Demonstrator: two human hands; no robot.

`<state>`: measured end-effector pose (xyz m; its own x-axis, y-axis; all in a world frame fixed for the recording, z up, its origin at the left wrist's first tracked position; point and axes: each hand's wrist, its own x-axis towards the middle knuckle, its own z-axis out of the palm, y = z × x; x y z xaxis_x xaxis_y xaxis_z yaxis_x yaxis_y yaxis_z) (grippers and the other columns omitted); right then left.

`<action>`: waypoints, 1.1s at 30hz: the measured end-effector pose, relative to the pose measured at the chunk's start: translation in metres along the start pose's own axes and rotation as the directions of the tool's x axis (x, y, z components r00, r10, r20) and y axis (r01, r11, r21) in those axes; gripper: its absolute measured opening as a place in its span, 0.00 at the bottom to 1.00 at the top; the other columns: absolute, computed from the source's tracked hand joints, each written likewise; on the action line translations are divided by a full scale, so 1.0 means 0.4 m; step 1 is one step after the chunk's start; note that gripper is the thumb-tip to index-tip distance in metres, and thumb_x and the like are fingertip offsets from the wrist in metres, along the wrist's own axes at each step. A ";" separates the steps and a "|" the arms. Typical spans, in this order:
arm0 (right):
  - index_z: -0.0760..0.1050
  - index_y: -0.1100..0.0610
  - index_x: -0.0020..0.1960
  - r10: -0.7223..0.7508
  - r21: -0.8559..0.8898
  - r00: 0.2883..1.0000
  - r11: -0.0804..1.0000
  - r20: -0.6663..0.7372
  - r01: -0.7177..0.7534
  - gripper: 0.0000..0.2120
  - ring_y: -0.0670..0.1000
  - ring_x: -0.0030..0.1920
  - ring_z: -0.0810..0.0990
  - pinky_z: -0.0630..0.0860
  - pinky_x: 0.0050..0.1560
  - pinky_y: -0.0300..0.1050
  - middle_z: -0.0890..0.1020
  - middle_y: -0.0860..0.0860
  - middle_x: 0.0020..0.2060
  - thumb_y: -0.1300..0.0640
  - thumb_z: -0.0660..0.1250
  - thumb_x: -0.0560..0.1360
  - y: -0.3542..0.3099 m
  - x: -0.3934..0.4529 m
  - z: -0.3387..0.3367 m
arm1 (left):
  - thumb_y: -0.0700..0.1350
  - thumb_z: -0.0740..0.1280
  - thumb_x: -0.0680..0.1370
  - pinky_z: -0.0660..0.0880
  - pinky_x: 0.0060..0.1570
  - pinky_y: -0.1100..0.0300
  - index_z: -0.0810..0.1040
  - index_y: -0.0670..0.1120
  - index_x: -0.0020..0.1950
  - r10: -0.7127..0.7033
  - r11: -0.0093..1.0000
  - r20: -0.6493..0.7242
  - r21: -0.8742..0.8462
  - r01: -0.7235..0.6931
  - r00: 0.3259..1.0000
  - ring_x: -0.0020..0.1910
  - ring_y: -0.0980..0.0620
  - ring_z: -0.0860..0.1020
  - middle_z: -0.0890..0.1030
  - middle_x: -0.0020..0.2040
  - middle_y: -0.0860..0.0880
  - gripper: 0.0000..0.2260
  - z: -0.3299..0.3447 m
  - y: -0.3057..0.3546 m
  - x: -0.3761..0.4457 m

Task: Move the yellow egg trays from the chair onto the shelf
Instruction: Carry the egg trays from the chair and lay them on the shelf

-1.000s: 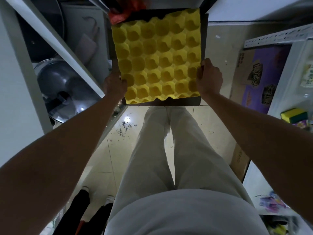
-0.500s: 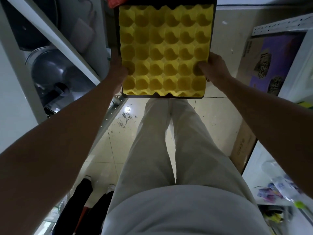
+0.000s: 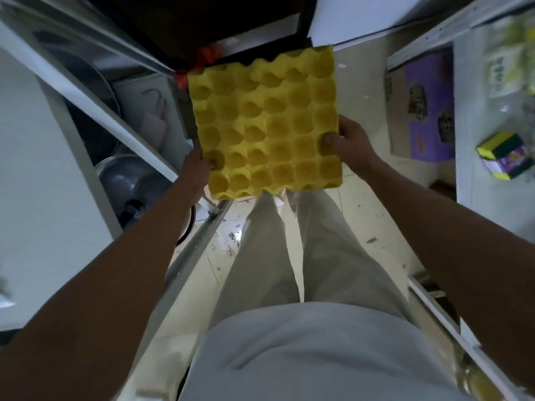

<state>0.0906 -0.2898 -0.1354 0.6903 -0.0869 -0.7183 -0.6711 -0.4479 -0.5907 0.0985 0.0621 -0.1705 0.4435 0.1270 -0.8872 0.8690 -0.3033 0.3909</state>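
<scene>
from the head camera, a square yellow moulded-pulp egg tray (image 3: 267, 125) is held in the air above the pale tiled floor (image 3: 362, 221), cups facing up, between white metal shelf frames to the left (image 3: 95, 94) and right (image 3: 492, 140). the left hand (image 3: 197, 166) grips its near-left edge, the right hand (image 3: 350, 143) its right edge, fingers closed on the tray with thumbs pressed into cups. a dark chair (image 3: 208, 21) sits just beyond.
</scene>
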 end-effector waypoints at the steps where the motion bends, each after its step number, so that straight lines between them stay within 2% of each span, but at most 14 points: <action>1: 0.77 0.57 0.67 0.015 0.015 0.999 1.000 -0.049 -0.015 0.22 0.58 0.57 0.83 0.80 0.59 0.61 0.85 0.55 0.57 0.54 0.62 0.75 0.013 -0.028 -0.002 | 0.29 0.58 0.74 0.76 0.67 0.37 0.71 0.46 0.77 0.024 1.000 -0.014 0.020 -0.024 1.000 0.68 0.36 0.78 0.78 0.69 0.40 0.31 0.013 0.014 -0.022; 4: 0.76 0.59 0.64 0.098 0.065 0.968 0.994 -0.232 -0.085 0.21 0.60 0.55 0.83 0.80 0.56 0.62 0.84 0.58 0.55 0.50 0.61 0.75 0.077 -0.152 -0.001 | 0.32 0.58 0.77 0.77 0.66 0.42 0.76 0.45 0.71 0.116 0.980 -0.042 0.166 -0.108 0.992 0.66 0.38 0.78 0.80 0.64 0.43 0.23 0.075 0.072 -0.104; 6: 0.74 0.62 0.58 0.176 0.152 0.923 0.980 -0.341 -0.131 0.18 0.61 0.52 0.82 0.80 0.52 0.60 0.83 0.60 0.51 0.51 0.61 0.75 0.135 -0.258 0.016 | 0.33 0.58 0.79 0.75 0.68 0.44 0.78 0.44 0.70 0.209 0.946 -0.053 0.264 -0.189 0.976 0.66 0.39 0.78 0.80 0.65 0.43 0.21 0.124 0.103 -0.164; 9: 0.70 0.63 0.51 0.294 0.280 0.827 0.944 -0.480 -0.173 0.12 0.62 0.46 0.79 0.76 0.44 0.57 0.79 0.61 0.44 0.53 0.62 0.79 0.230 -0.438 0.043 | 0.33 0.56 0.80 0.74 0.65 0.53 0.76 0.43 0.72 0.363 0.869 0.046 0.343 -0.356 0.930 0.62 0.45 0.77 0.80 0.63 0.47 0.21 0.225 0.141 -0.286; 11: 0.68 0.60 0.47 0.393 0.386 0.741 0.902 -0.545 -0.194 0.10 0.60 0.40 0.77 0.73 0.37 0.54 0.77 0.57 0.39 0.53 0.63 0.78 0.293 -0.570 0.054 | 0.34 0.57 0.81 0.76 0.61 0.53 0.78 0.42 0.69 0.434 0.794 0.143 0.405 -0.453 0.889 0.58 0.46 0.78 0.80 0.60 0.48 0.19 0.301 0.145 -0.373; 12: 0.68 0.59 0.47 0.454 0.452 0.692 0.869 -0.562 -0.204 0.09 0.59 0.39 0.77 0.73 0.36 0.53 0.77 0.56 0.38 0.53 0.65 0.77 0.327 -0.635 0.060 | 0.35 0.57 0.80 0.77 0.60 0.50 0.79 0.40 0.66 0.456 0.748 0.198 0.442 -0.495 0.867 0.58 0.42 0.79 0.82 0.59 0.45 0.17 0.340 0.142 -0.414; 14: 0.72 0.57 0.50 0.572 0.576 0.608 0.787 -0.550 -0.220 0.08 0.58 0.40 0.80 0.77 0.37 0.53 0.80 0.55 0.41 0.54 0.67 0.75 0.388 -0.764 0.075 | 0.37 0.60 0.77 0.80 0.55 0.43 0.81 0.38 0.56 0.483 0.649 0.316 0.496 -0.577 0.816 0.53 0.38 0.82 0.83 0.52 0.39 0.13 0.423 0.132 -0.497; 17: 0.77 0.55 0.53 0.687 0.730 0.534 0.661 -0.493 -0.176 0.08 0.56 0.44 0.82 0.75 0.35 0.44 0.83 0.53 0.43 0.56 0.67 0.74 0.468 -0.955 0.116 | 0.39 0.60 0.70 0.77 0.40 0.48 0.79 0.46 0.41 0.507 0.508 0.474 0.510 -0.694 0.720 0.40 0.40 0.80 0.81 0.37 0.46 0.08 0.543 0.097 -0.635; 19: 0.79 0.54 0.51 0.734 0.796 0.498 0.590 -0.461 -0.134 0.06 0.57 0.45 0.83 0.76 0.36 0.44 0.84 0.53 0.43 0.58 0.67 0.75 0.505 -1.073 0.149 | 0.39 0.60 0.68 0.80 0.41 0.46 0.79 0.45 0.41 0.511 0.400 0.548 0.531 -0.747 0.662 0.42 0.36 0.81 0.81 0.38 0.44 0.08 0.604 0.058 -0.730; 21: 0.80 0.53 0.49 0.773 0.841 0.456 0.534 -0.441 -0.091 0.05 0.57 0.45 0.83 0.79 0.38 0.47 0.84 0.53 0.43 0.60 0.67 0.74 0.535 -1.176 0.189 | 0.40 0.61 0.67 0.82 0.45 0.43 0.82 0.45 0.45 0.502 0.327 0.589 0.548 -0.770 0.633 0.44 0.37 0.82 0.84 0.41 0.43 0.12 0.656 0.015 -0.813; 25: 0.80 0.57 0.47 0.827 0.879 0.353 0.477 -0.437 -0.028 0.06 0.60 0.44 0.84 0.84 0.46 0.61 0.85 0.56 0.42 0.62 0.68 0.72 0.632 -1.415 0.296 | 0.40 0.61 0.68 0.82 0.46 0.48 0.82 0.46 0.44 0.479 0.197 0.662 0.559 -0.806 0.576 0.44 0.42 0.83 0.84 0.40 0.48 0.11 0.735 -0.145 -1.011; 27: 0.81 0.58 0.47 0.824 0.873 0.342 0.487 -0.451 -0.021 0.05 0.61 0.44 0.84 0.83 0.46 0.63 0.85 0.57 0.41 0.62 0.68 0.71 0.678 -1.508 0.347 | 0.37 0.62 0.70 0.82 0.48 0.46 0.83 0.45 0.46 0.454 0.199 0.674 0.561 -0.804 0.583 0.46 0.41 0.83 0.85 0.42 0.47 0.12 0.741 -0.237 -1.077; 30: 0.81 0.61 0.47 0.822 0.853 0.313 0.518 -0.476 -0.062 0.06 0.61 0.42 0.82 0.83 0.45 0.59 0.84 0.57 0.40 0.64 0.68 0.71 0.726 -1.639 0.415 | 0.35 0.63 0.74 0.81 0.53 0.46 0.83 0.47 0.48 0.411 0.200 0.674 0.590 -0.782 0.614 0.49 0.42 0.82 0.85 0.45 0.47 0.12 0.725 -0.369 -1.156; 33: 0.79 0.58 0.44 0.803 0.831 0.289 0.555 -0.521 -0.044 0.05 0.57 0.38 0.82 0.82 0.40 0.55 0.83 0.54 0.36 0.65 0.67 0.71 0.756 -1.747 0.458 | 0.37 0.64 0.76 0.79 0.48 0.52 0.80 0.53 0.43 0.383 0.274 0.677 0.567 -0.777 0.629 0.49 0.47 0.83 0.84 0.44 0.52 0.12 0.693 -0.466 -1.225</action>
<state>-0.6443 -0.2015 0.1205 -0.1983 -0.8485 -0.4907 -0.6273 0.4945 -0.6016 -0.3418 -0.2056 0.1235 0.4632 -0.6754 -0.5738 -0.2311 -0.7171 0.6576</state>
